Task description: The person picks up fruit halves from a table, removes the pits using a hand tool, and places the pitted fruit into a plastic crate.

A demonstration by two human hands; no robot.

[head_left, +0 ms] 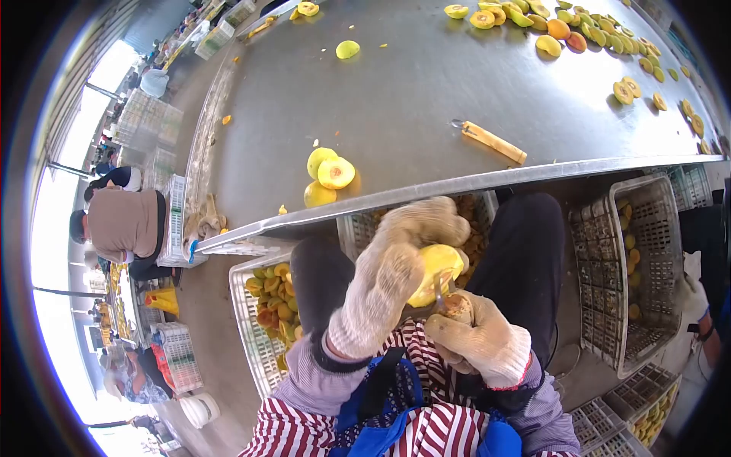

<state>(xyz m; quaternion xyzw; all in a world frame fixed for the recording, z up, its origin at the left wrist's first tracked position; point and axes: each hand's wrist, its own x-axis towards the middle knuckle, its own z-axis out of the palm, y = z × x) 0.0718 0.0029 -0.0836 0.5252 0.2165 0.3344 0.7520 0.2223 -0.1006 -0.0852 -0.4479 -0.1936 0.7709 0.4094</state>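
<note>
My left hand (pixel 400 259), in a knitted glove, is closed around a yellow peach half (pixel 438 273) above my lap. My right hand (pixel 480 331), also gloved, grips a pitting tool whose narrow metal end (pixel 439 291) touches the cut side of the peach. The tool's handle is mostly hidden by my fingers. A brown peach pit (pixel 457 306) shows by my right thumb and fingertips. On the metal table (pixel 304 99) ahead, several peach halves (pixel 336 173) sit near the front edge. A wooden-handled tool (pixel 493 142) with a metal loop lies farther right.
Many peach halves (pixel 548 46) are spread along the table's far right. A crate of peaches (pixel 263 335) stands left of my legs, another crate (pixel 628 282) to the right. Below the table edge is a bin of scraps (pixel 476 236). A person (pixel 126 221) sits at left; a gloved hand (pixel 691 297) shows at right.
</note>
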